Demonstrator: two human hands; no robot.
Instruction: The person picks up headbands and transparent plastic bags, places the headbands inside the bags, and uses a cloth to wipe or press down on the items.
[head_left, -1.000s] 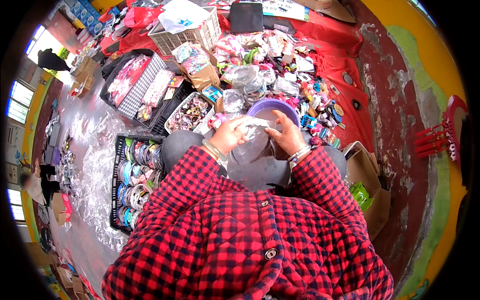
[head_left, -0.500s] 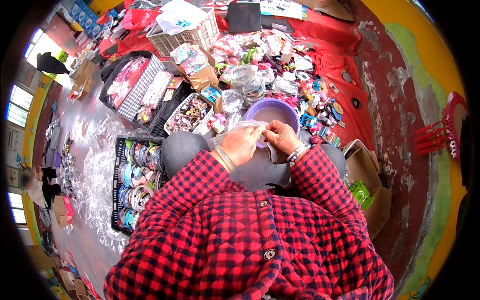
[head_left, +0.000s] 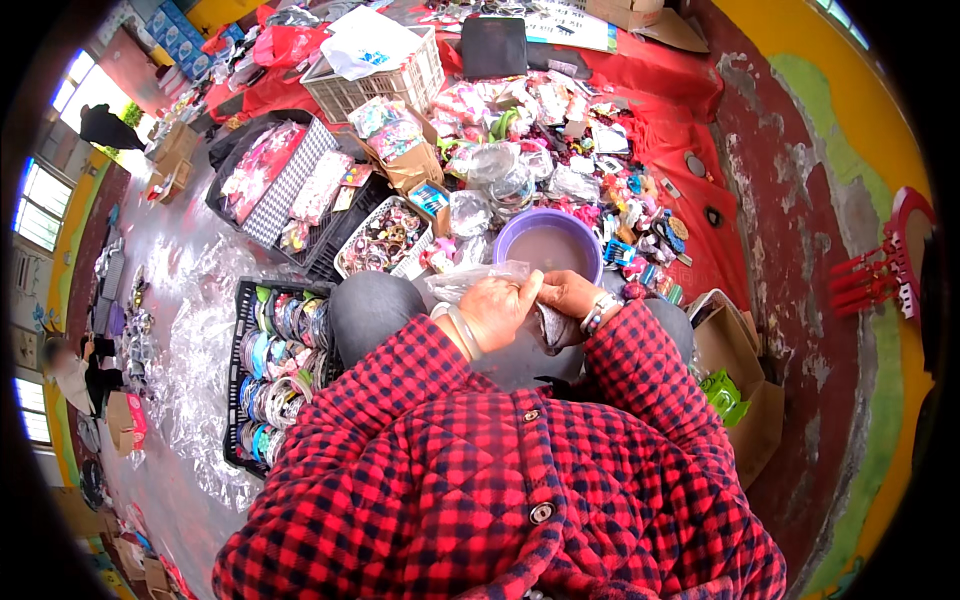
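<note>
My left hand [head_left: 495,310] is closed on a clear plastic bag [head_left: 468,279], which sticks out past its fingers to the left. Fingertips of both hands meet in front of my knees. Bunched below my right hand [head_left: 570,295] is a greyish cloth [head_left: 556,330], and that hand's fingers are pinched together on it. What lies between the fingertips is too small to make out. Just beyond the hands stands a purple basin [head_left: 548,214] with murky water in it.
At my left is a black crate [head_left: 236,400] of hair bands. Past it stand a white basket [head_left: 411,262] of small accessories and a checked box [head_left: 290,190]. Packaged trinkets [head_left: 570,180] pile up on red cloth [head_left: 690,180]. An open carton [head_left: 755,400] is on the right.
Both hands have drawn slightly down toward me and away from the basin. The plastic bag and the greyish cloth now show more fully. The view has shifted slightly.
</note>
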